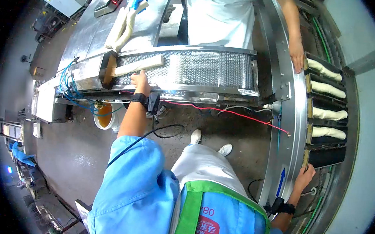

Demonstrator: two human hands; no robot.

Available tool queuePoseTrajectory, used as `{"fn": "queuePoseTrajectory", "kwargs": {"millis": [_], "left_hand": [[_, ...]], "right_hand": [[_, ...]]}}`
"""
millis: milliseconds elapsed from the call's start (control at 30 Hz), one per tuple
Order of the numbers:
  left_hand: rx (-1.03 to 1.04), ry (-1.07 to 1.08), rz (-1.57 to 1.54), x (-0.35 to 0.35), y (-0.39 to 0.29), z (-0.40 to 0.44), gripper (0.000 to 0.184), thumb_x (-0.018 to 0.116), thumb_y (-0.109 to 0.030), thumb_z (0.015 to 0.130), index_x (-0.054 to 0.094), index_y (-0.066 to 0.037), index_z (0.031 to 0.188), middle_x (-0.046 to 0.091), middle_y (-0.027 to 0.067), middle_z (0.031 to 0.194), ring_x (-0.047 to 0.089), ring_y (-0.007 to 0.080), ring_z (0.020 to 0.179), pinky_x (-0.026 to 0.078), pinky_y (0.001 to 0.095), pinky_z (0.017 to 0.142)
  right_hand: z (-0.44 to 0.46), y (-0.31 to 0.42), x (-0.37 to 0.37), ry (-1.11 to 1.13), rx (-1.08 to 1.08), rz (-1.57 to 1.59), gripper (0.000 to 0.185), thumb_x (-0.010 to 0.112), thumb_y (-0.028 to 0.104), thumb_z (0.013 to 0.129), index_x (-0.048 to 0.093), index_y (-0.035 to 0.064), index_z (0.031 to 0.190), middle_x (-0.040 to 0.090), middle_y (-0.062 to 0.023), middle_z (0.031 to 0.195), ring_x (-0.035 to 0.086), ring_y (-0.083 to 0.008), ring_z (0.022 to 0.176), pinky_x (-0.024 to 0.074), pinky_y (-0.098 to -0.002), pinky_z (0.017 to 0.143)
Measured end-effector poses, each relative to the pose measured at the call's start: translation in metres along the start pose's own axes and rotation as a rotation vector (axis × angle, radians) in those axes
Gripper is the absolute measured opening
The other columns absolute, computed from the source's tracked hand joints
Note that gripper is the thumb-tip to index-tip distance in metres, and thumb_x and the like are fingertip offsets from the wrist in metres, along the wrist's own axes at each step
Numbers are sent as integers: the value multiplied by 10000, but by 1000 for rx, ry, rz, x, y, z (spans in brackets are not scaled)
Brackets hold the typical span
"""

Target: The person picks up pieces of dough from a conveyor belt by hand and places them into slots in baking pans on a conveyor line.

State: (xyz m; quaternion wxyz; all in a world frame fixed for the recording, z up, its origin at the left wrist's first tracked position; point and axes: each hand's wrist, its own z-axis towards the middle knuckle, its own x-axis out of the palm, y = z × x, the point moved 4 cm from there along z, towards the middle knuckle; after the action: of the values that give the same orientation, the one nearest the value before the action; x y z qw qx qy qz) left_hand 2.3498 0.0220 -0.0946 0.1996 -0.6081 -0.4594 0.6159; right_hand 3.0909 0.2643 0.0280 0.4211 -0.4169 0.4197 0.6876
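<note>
A pale dough roll [139, 66] lies slantwise on the mesh conveyor belt [199, 70], its left end at a wooden-edged opening. My left hand [140, 82] is at the near side of this roll, fingers partly spread, fingertips at its lower edge. At the far right, my right hand [305, 175] has its fingers curled over the near end of a dark baking tin [326, 158] with no dough showing in it. Beyond that tin, several more tins in the row each hold a dough roll [328, 133].
Across the conveyor stands a co-worker in a white apron [220, 17]; one blue-gloved hand [140, 0] holds dough on the metal table [89, 32], the other hand [296, 55] touches the tins. A digital scale [110, 4], bucket [105, 115] and red cable [222, 111] are nearby.
</note>
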Motion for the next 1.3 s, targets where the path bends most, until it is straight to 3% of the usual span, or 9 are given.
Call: {"fn": "queuePoseTrajectory", "kwargs": {"millis": [467, 567, 633, 667, 800, 933, 1067, 1133, 1300], "left_hand": [[200, -14, 277, -43, -34, 21, 528, 608, -221, 629, 411, -57, 1091, 443, 174, 1082, 394, 306, 1041, 303, 407, 887], [741, 155, 580, -36, -44, 53, 445, 615, -189, 629, 483, -25, 1021, 523, 176, 986, 520, 293, 904, 427, 385, 758], [782, 319, 873, -36, -46, 67, 332, 589, -189, 662, 515, -29, 944, 528, 159, 972, 514, 303, 890, 432, 382, 743], [1093, 371, 1029, -33, -38, 84, 320, 551, -225, 689, 512, -32, 943, 529, 153, 947, 511, 300, 875, 429, 404, 722], [1071, 414, 1210, -44, -49, 77, 432, 549, -287, 665, 467, -147, 1065, 369, 180, 1169, 346, 375, 1059, 302, 530, 826], [1268, 404, 1125, -57, -59, 26, 402, 610, -251, 598, 483, -54, 925, 458, 161, 1029, 409, 348, 986, 333, 468, 812], [1146, 693, 862, -50, -51, 13, 366, 624, -215, 589, 452, -2, 832, 500, 210, 816, 478, 349, 791, 383, 413, 698], [910, 1009, 488, -36, -41, 22, 278, 580, -127, 596, 446, 22, 788, 489, 110, 665, 456, 226, 564, 388, 326, 529], [542, 1239, 418, -64, -105, -75, 364, 519, -147, 672, 444, 64, 959, 503, 79, 785, 481, 171, 677, 402, 281, 585]], "right_hand": [[38, 7, 24, -73, 75, -185, 326, 510, 98, 724, 476, -42, 1016, 473, -205, 1045, 403, -330, 1024, 346, -394, 847], [54, 12, 31, -14, 55, -183, 376, 528, 99, 706, 468, -39, 1050, 455, -211, 1092, 386, -325, 1063, 337, -384, 873], [60, 25, 27, -55, 71, -86, 336, 544, 90, 673, 504, -17, 990, 480, -194, 1048, 416, -341, 1004, 341, -384, 857], [67, 61, 5, -29, 88, -24, 308, 547, 90, 644, 523, 1, 938, 502, -181, 997, 429, -339, 972, 351, -384, 838], [90, 54, 32, -38, 80, -147, 321, 543, 94, 643, 523, 14, 954, 507, -165, 992, 427, -308, 1002, 394, -402, 782], [109, 62, 48, -23, 55, -167, 400, 542, 100, 664, 462, 16, 1047, 473, -142, 1074, 394, -291, 1059, 388, -439, 787], [98, 83, 49, -128, 72, -122, 474, 557, 143, 693, 403, 22, 1125, 368, -129, 1202, 301, -300, 1137, 306, -450, 880], [82, 93, 43, -2, 102, -83, 508, 567, 159, 689, 387, 28, 1146, 332, -124, 1226, 273, -297, 1153, 286, -452, 894], [36, 91, 28, 101, 97, 64, 374, 572, 174, 687, 491, 56, 1033, 428, -108, 1125, 350, -294, 1078, 320, -440, 845]]}}
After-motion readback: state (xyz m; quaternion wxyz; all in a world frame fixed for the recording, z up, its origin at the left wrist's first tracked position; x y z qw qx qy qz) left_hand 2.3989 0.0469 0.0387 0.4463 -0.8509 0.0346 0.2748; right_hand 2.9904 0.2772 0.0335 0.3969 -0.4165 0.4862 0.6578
